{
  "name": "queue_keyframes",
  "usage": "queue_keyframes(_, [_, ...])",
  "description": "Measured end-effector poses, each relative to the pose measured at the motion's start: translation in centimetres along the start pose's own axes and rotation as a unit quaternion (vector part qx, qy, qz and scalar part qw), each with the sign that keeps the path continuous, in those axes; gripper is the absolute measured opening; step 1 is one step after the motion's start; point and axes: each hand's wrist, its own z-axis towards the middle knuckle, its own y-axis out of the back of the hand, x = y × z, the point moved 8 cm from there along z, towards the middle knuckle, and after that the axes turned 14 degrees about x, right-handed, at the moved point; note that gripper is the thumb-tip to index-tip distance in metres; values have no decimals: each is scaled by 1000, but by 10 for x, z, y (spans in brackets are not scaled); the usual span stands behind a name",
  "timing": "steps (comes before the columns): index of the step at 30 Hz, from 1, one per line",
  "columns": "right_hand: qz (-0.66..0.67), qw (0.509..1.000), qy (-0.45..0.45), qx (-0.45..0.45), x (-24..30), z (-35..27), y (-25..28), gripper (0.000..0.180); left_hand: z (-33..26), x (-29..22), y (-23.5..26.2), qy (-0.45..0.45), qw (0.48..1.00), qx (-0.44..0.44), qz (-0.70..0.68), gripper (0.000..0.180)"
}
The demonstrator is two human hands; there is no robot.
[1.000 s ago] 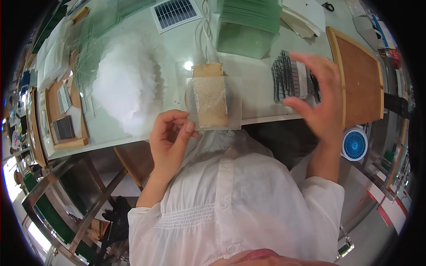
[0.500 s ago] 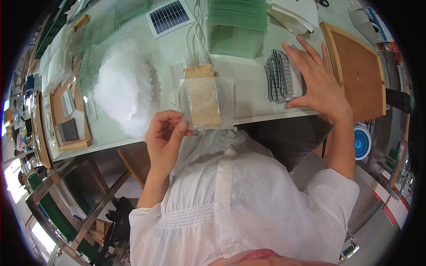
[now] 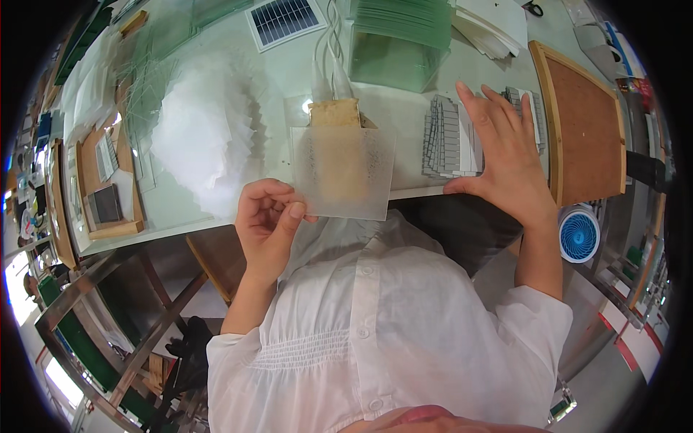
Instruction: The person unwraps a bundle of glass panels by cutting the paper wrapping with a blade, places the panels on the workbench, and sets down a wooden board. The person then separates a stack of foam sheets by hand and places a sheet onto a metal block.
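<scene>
Between thumb and fingers, my left hand (image 3: 271, 220) pinches the lower left corner of a square translucent sheet (image 3: 372, 173). Frosty speckles show on the sheet, which is raised toward me in front of a tan wrapped block (image 3: 335, 113). The block shows through it. White cables run to the far end of the block. My right hand (image 3: 509, 155) is spread with fingers apart above fanned stacks of grey solar cell strips (image 3: 442, 137). Its thumb is near the stack's near edge; I cannot tell whether it touches. More strips (image 3: 535, 115) show past its fingers.
A heap of white film pieces (image 3: 202, 137) lies left of the block. Green-tinted glass sheets (image 3: 397, 54) are stacked beyond, next to a small solar panel (image 3: 286, 23). A wood-framed board (image 3: 586, 130) stands at right; a wooden tray (image 3: 115, 229) is at left.
The sheet in my left hand has lifted off the block toward me and now looks larger and frostier. My right hand has come slightly nearer, and more strips show past its fingers.
</scene>
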Motion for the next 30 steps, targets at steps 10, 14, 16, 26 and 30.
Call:
queue_keyframes(10, [51,998,24,-39,-2,-7,7,103,5,3,-2,13,1000,5,4,23])
queue_keyframes(14, [38,998,41,-27,-3,-6,0,94,5,4,-1,19,1000,4,1,23])
queue_keyframes(16, [56,997,42,-29,-4,-6,0,92,4,5,-1,20,1000,4,5,23])
queue_keyframes(26, [52,996,50,-48,-4,-9,2,88,6,5,-1,28,999,-11,-20,24])
queue_keyframes(30, [31,998,45,-34,-3,-7,-3,87,4,5,1,15,999,-9,-28,24])
